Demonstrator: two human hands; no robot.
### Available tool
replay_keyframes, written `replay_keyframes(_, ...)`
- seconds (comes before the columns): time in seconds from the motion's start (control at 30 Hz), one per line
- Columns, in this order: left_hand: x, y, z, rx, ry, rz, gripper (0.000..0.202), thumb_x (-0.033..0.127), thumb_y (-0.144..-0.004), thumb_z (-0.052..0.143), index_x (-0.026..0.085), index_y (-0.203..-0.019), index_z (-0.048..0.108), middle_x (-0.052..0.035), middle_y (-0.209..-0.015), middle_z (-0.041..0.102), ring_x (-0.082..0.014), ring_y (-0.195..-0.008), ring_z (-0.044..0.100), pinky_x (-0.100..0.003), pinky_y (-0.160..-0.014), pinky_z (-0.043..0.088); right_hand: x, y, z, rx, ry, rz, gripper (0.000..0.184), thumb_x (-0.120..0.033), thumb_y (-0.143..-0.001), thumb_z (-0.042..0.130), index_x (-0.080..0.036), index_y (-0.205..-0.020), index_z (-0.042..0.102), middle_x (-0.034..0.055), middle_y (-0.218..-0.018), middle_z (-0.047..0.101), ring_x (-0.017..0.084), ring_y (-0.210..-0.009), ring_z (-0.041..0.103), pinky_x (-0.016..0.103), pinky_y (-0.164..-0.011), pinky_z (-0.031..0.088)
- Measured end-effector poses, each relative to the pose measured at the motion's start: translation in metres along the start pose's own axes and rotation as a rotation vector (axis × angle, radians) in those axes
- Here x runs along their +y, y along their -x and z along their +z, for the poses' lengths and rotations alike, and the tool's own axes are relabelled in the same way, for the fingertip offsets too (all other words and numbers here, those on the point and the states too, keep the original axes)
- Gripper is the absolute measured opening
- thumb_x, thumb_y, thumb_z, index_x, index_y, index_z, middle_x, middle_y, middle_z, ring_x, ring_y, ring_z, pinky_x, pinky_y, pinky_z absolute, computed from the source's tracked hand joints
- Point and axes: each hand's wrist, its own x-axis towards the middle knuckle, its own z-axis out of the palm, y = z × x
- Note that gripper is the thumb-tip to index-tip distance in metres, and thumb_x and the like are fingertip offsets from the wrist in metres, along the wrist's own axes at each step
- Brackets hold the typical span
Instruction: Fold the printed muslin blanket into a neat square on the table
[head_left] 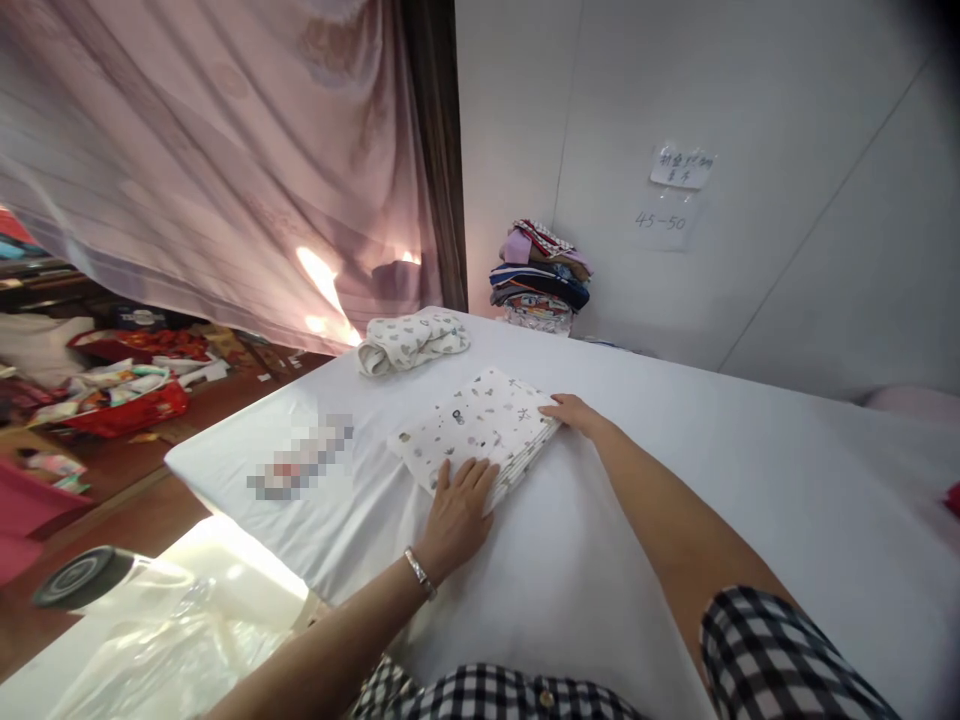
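A folded white cloth with small printed figures (480,418) lies flat on the white-covered table (675,480). My left hand (456,515) rests flat on its near corner, fingers stretched out and together; a bracelet is on that wrist. My right hand (574,410) touches the cloth's right edge with fingers extended. A second cloth of the same print (411,340) lies loosely rolled farther back on the table.
A stack of folded colourful clothes (541,275) stands against the white wall at the back. A pink curtain (225,160) hangs at the left. Clutter in red and white (120,385) covers the floor at left. A plastic-wrapped thing (150,620) sits near my left elbow.
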Motion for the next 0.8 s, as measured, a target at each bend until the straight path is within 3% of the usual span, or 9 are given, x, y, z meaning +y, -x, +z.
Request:
replay_keyframes(0.1,-0.005,0.001,-0.009,-0.023,0.01,0.005,0.064,0.011,-0.068,0.049,0.024,-0.13,0.039,-0.0078,-0.131,0.046,-0.0258,-0.126,0.034,-0.052,-0.108,0.005,-0.006,-0.002,-0.001,-0.073,0.057,0.061,0.04,-0.02,-0.047,0.078,-0.01,-0.084,0.066,0.0155,-0.097,0.064,0.03,-0.096,0.057,0.038,-0.079,0.046)
replay_keyframes(0.2,-0.023,0.005,-0.026,-0.088,0.027,0.086,0.064,0.01,-0.068,0.05,0.024,-0.13,0.039,-0.0073,-0.132,0.045,-0.024,-0.128,0.031,-0.051,-0.108,0.005,-0.005,0.016,-0.004,-0.116,0.047,0.09,0.036,-0.019,-0.049,0.076,-0.01,-0.082,0.064,0.0154,-0.092,0.065,0.029,-0.09,0.059,0.037,-0.072,0.049)
replay_keyframes(0.37,-0.062,0.023,-0.042,-0.126,0.036,0.194,0.064,0.009,-0.071,0.048,0.032,-0.13,0.039,-0.0016,-0.136,0.041,-0.0211,-0.133,0.022,-0.047,-0.109,0.01,0.029,0.098,-0.006,-0.233,-0.122,0.069,0.043,-0.032,-0.066,0.067,-0.014,-0.104,0.058,0.0127,-0.104,0.063,0.024,-0.087,0.062,0.035,-0.065,0.053)
replay_keyframes(0.5,-0.076,0.034,-0.043,-0.168,0.047,0.168,0.07,0.003,-0.065,0.043,0.036,-0.127,0.043,0.003,-0.138,0.039,-0.0199,-0.133,0.022,-0.047,-0.109,0.011,0.06,0.166,0.0,-0.343,-0.468,0.1,0.047,-0.038,-0.072,0.065,-0.016,-0.112,0.054,0.0124,-0.115,0.058,0.024,-0.099,0.058,0.036,-0.074,0.053)
replay_keyframes(0.63,-0.064,0.027,-0.054,-0.234,0.107,0.112,0.064,0.008,-0.066,0.046,0.034,-0.125,0.045,0.0014,-0.136,0.041,-0.0226,-0.13,0.028,-0.05,-0.107,0.013,0.068,0.184,0.004,-0.326,-0.595,0.095,0.045,-0.039,-0.075,0.062,-0.017,-0.114,0.054,0.0113,-0.113,0.06,0.023,-0.1,0.057,0.036,-0.08,0.051)
replay_keyframes(0.73,-0.033,0.011,-0.06,-0.22,0.199,0.133,0.047,0.021,-0.076,0.047,0.029,-0.122,0.048,-0.0013,-0.128,0.05,-0.0217,-0.121,0.041,-0.047,-0.106,0.02,0.068,0.175,0.002,-0.321,-0.572,0.078,0.045,-0.042,-0.077,0.058,-0.018,-0.115,0.053,0.01,-0.109,0.061,0.021,-0.093,0.059,0.037,-0.076,0.052)
replay_keyframes(0.8,-0.004,-0.002,-0.057,-0.177,0.282,0.092,0.037,0.032,-0.082,0.044,0.025,-0.117,0.052,-0.003,-0.117,0.058,-0.0193,-0.108,0.051,-0.04,-0.099,0.033,0.069,0.167,0.0,-0.267,-0.424,0.044,0.045,-0.044,-0.077,0.056,-0.02,-0.115,0.053,0.0088,-0.106,0.062,0.02,-0.086,0.06,0.034,-0.069,0.052)
